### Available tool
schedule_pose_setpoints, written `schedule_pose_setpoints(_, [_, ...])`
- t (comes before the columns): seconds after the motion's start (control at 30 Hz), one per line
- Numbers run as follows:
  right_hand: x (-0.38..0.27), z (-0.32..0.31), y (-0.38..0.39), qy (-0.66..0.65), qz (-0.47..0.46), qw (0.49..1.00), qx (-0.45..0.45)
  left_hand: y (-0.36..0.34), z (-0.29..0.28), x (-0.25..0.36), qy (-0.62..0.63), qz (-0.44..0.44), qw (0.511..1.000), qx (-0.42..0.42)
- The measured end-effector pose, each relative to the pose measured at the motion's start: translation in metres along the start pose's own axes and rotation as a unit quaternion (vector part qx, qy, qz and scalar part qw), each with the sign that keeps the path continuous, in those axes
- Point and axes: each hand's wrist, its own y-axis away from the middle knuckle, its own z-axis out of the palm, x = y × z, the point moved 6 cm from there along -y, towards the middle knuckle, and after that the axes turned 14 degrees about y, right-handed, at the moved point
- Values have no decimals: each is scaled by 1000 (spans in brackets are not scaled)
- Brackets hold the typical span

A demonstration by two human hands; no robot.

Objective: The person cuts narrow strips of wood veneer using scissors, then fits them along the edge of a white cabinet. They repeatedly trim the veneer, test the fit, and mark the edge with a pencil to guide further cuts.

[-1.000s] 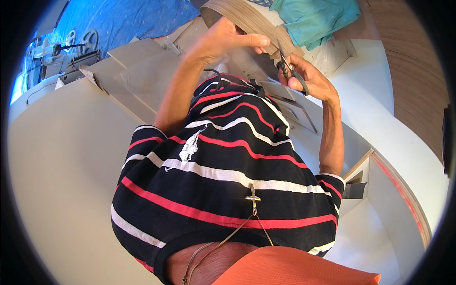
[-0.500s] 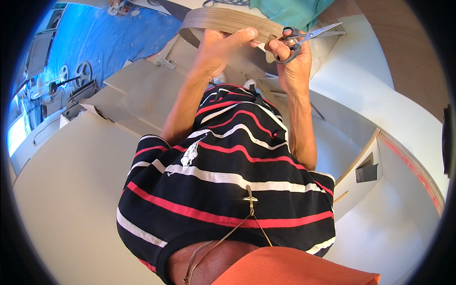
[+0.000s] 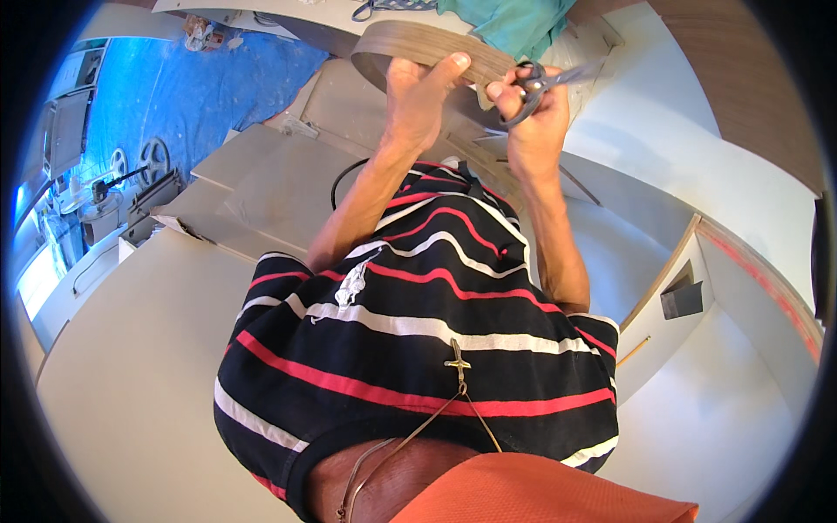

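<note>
A curved band of wood-grain edge banding point(image 3: 418, 39) arches across the top middle. My left hand point(image 3: 417, 105) is closed on it, thumb lying along its lower side. My right hand point(image 3: 539, 122) grips a pair of scissors point(image 3: 532, 84) by their black handles, with the blades pointing right and smeared by motion. The thumb of that hand is right by the strip's right end; whether it also pinches the strip, I cannot tell.
White panels point(image 3: 157, 349) surround me on the left, and a white box-like carcass point(image 3: 697, 270) stands at right. A blue sheet point(image 3: 235, 78) covers the far left. Teal cloth point(image 3: 514, 26) lies beyond the strip. Machinery with handwheels point(image 3: 154, 161) stands at the left edge.
The strip's loop and my left hand have shifted slightly right. The scissors have turned a little in my right hand, and their blades are now blurred.
</note>
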Motion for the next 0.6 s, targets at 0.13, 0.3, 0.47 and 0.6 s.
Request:
schedule_pose_setpoints(0.13, [11,-12,-6,-155,117,977,-83,-2,7,-8,32,-41,998,-23])
schedule_pose_setpoints(0.3, [-19,-46,2,253,-145,956,14,-2,13,-26,18,-98,995,-10])
schedule_pose_setpoints(0.47, [-2,-49,2,108,-84,991,7,-7,14,-6,60,-75,994,-43])
schedule_pose_setpoints(0.6, [19,-32,19,101,46,992,-53,-9,20,-1,43,-73,996,8])
